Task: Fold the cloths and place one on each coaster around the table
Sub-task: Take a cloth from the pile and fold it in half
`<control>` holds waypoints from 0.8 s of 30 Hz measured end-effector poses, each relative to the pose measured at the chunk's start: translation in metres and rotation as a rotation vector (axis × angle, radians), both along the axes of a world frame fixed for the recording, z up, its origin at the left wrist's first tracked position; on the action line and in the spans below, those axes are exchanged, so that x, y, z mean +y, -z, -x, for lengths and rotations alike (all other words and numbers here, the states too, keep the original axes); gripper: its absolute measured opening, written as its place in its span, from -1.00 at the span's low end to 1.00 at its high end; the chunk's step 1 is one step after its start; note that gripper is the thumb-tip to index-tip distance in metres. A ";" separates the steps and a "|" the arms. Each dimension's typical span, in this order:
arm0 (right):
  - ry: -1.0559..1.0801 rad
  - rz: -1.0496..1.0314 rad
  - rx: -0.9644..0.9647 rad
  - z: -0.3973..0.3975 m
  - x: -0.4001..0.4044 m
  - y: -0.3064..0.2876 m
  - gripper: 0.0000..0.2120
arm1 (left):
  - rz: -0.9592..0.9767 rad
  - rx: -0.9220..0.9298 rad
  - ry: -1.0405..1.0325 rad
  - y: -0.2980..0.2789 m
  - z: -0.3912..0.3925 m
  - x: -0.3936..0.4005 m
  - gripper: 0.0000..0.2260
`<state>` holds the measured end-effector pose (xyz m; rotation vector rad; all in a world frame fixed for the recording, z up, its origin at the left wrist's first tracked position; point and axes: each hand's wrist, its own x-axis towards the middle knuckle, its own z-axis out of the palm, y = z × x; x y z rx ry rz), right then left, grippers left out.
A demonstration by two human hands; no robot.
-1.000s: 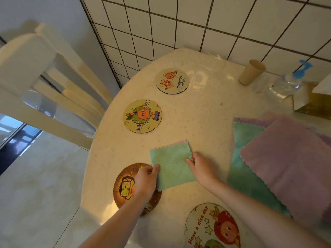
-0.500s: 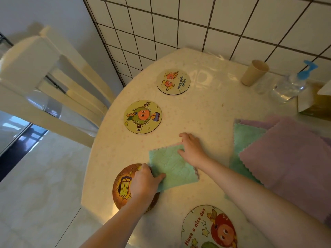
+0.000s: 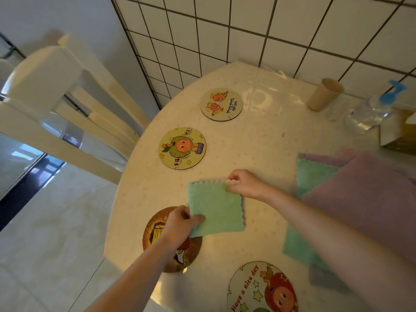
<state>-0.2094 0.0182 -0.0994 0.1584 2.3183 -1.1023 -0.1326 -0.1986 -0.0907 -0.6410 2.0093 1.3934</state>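
A folded green cloth (image 3: 216, 208) lies near the table's left edge, held at two corners. My left hand (image 3: 180, 224) pinches its near left corner, over a brown coaster (image 3: 155, 230). My right hand (image 3: 244, 183) pinches its far right corner. Round coasters ring the table: a yellow coaster (image 3: 182, 147), a pale coaster (image 3: 221, 104) further back, and a "Have a nice day" coaster (image 3: 262, 289) at the near edge. To the right is a pile of unfolded cloths, a purple cloth (image 3: 364, 199) on top of a green one (image 3: 313, 174).
The round table (image 3: 270, 140) stands against a tiled wall. At the back right are a beige cup (image 3: 325, 94), a clear pump bottle (image 3: 369, 111) and a box (image 3: 398, 131). A cream chair (image 3: 67, 109) stands to the left of the table.
My right hand slid from the cloth's right edge to its far right corner and took hold of it. My left hand shifted its grip on the near left corner.
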 end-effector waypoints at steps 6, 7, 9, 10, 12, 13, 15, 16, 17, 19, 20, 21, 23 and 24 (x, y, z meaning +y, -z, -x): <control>0.253 0.285 -0.075 0.007 0.012 -0.020 -0.84 | -0.303 0.008 -0.219 -0.014 0.034 -0.023 -0.79; 0.286 0.300 -0.076 0.009 0.012 -0.022 -0.84 | -0.317 0.024 -0.237 -0.017 0.044 -0.025 -0.82; 0.356 0.327 -0.065 0.019 0.013 -0.027 -0.85 | -0.330 0.060 -0.234 -0.022 0.070 -0.025 -0.87; 0.396 0.336 -0.052 0.025 0.014 -0.029 -0.86 | -0.334 0.077 -0.230 -0.024 0.085 -0.024 -0.88; 0.475 0.354 -0.015 0.041 0.016 -0.033 -0.87 | -0.335 0.110 -0.216 -0.026 0.121 -0.021 -0.87; 0.514 0.363 0.005 0.051 0.017 -0.035 -0.86 | -0.327 0.128 -0.206 -0.026 0.143 -0.019 -0.86; 0.606 0.390 0.033 0.068 0.016 -0.037 -0.84 | -0.301 0.164 -0.188 -0.027 0.181 -0.013 -0.87; 0.658 0.405 0.046 0.080 0.016 -0.037 -0.86 | -0.290 0.178 -0.165 -0.027 0.204 -0.010 -0.88; 0.701 0.411 0.060 0.090 0.016 -0.037 -0.89 | -0.287 0.188 -0.142 -0.028 0.224 -0.006 -0.90; 0.770 0.405 0.088 0.118 0.017 -0.033 -0.88 | -0.302 0.206 -0.093 -0.027 0.270 0.005 -0.91; 0.802 0.397 0.099 0.131 0.019 -0.032 -0.87 | -0.313 0.210 -0.070 -0.027 0.289 0.010 -0.92; 0.843 0.392 0.112 0.145 0.022 -0.028 -0.86 | -0.330 0.207 -0.046 -0.026 0.311 0.017 -0.93; 0.935 0.409 0.129 0.169 0.027 -0.021 -0.85 | -0.360 0.195 -0.009 -0.022 0.344 0.028 -0.90; 0.978 0.415 0.127 0.181 0.030 -0.015 -0.84 | -0.358 0.195 0.012 -0.017 0.362 0.033 -0.85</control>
